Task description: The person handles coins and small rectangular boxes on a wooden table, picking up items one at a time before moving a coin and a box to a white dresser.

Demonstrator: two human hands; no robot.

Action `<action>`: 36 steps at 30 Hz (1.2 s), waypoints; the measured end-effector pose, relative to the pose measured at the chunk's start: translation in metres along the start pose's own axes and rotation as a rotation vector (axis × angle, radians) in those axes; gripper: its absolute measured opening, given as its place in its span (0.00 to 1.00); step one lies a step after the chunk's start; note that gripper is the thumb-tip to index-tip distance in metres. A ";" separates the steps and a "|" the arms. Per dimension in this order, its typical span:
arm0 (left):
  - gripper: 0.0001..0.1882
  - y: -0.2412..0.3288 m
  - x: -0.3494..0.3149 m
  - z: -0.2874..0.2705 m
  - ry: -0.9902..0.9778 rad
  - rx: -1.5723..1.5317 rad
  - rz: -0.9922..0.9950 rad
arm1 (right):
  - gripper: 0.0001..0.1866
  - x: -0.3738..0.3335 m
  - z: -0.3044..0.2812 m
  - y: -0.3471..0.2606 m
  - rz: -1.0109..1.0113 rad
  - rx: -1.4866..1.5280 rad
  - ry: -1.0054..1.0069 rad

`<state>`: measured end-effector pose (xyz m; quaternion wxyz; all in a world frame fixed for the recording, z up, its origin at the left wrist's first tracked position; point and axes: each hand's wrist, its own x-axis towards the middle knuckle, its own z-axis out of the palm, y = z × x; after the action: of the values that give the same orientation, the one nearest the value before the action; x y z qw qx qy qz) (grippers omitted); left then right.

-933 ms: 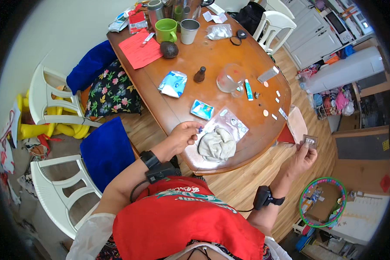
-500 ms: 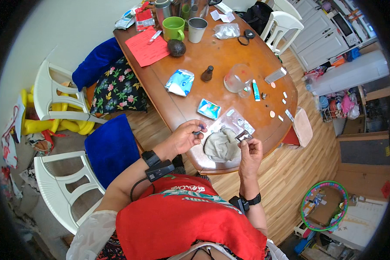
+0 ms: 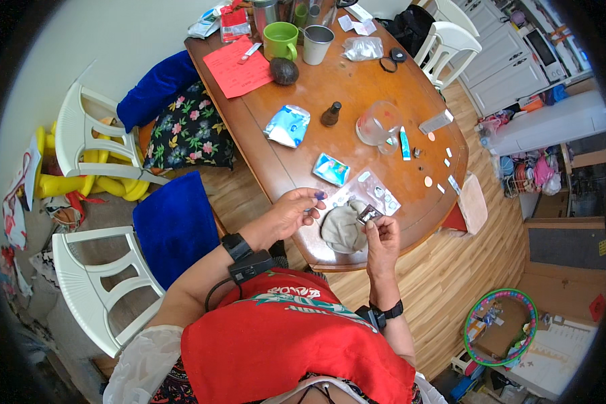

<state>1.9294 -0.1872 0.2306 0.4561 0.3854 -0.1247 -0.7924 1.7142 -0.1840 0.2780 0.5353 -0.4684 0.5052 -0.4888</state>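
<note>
- Two small things are held, one per hand, and a slip is the main risk: each sits in a fingertip pinch with little of it covered.
- The left hand (image 3: 296,210) is narrow, thumb and finger closed on a small purple-blue piece (image 3: 320,196); a loosened pinch could drop it onto the surface (image 3: 310,108) or over the near edge, since that hand is close to it.
- The right hand (image 3: 384,239) is also narrow, holding a small dark-framed square (image 3: 368,215) by its near right side; too light a grip could let it tilt or fall.
- A dropped piece might be lost in the folds of the grey cloth (image 3: 343,232), or slide onto the clear plastic sheet (image 3: 377,192) just beyond.
- The purple-blue piece lies at the far right tip of the left hand, left of the cloth and well apart from the square.
- The square lies at the far left of the right hand, over the cloth's right part; I cannot tell whether it touches.
</note>
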 end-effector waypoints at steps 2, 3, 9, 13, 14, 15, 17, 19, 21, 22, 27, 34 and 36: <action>0.11 -0.001 0.000 0.000 0.018 0.004 -0.003 | 0.06 -0.001 -0.001 -0.001 0.014 -0.004 -0.005; 0.11 0.000 0.002 0.002 0.027 0.010 -0.004 | 0.06 0.000 -0.004 0.000 0.010 -0.005 0.005; 0.09 0.005 0.002 0.006 0.010 0.071 -0.023 | 0.07 -0.003 -0.011 0.005 0.033 0.038 0.038; 0.06 0.007 -0.001 0.022 0.005 0.100 -0.045 | 0.07 -0.010 -0.021 -0.006 0.047 -0.056 0.044; 0.05 0.005 0.000 0.028 -0.012 0.101 -0.043 | 0.07 -0.013 -0.025 -0.008 0.045 -0.069 0.046; 0.05 0.003 0.000 0.032 -0.018 0.097 -0.044 | 0.07 -0.015 -0.029 -0.008 0.043 -0.075 0.049; 0.07 -0.001 -0.001 0.043 -0.091 0.132 -0.079 | 0.07 -0.020 -0.039 -0.010 0.032 -0.107 0.058; 0.06 -0.008 -0.003 0.056 -0.103 0.116 -0.091 | 0.07 -0.025 -0.051 -0.009 0.028 -0.105 0.074; 0.07 -0.017 -0.003 0.070 -0.142 0.143 -0.120 | 0.07 -0.029 -0.061 -0.013 0.016 -0.057 0.122; 0.08 -0.018 -0.005 0.079 -0.146 0.155 -0.144 | 0.07 -0.031 -0.069 -0.012 0.013 -0.052 0.128; 0.09 -0.043 0.004 0.122 -0.208 0.246 -0.199 | 0.06 -0.043 -0.120 -0.020 -0.005 -0.022 0.221; 0.08 -0.104 0.040 0.222 -0.234 0.269 -0.276 | 0.06 -0.062 -0.249 -0.018 -0.033 0.046 0.411; 0.07 -0.126 0.060 0.252 -0.246 0.302 -0.307 | 0.06 -0.069 -0.290 -0.018 -0.042 0.051 0.489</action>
<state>1.6507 -0.2049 0.3006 0.2487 0.3642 -0.2364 -0.8658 1.4226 -0.1189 0.2872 0.3988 -0.3327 0.5973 -0.6111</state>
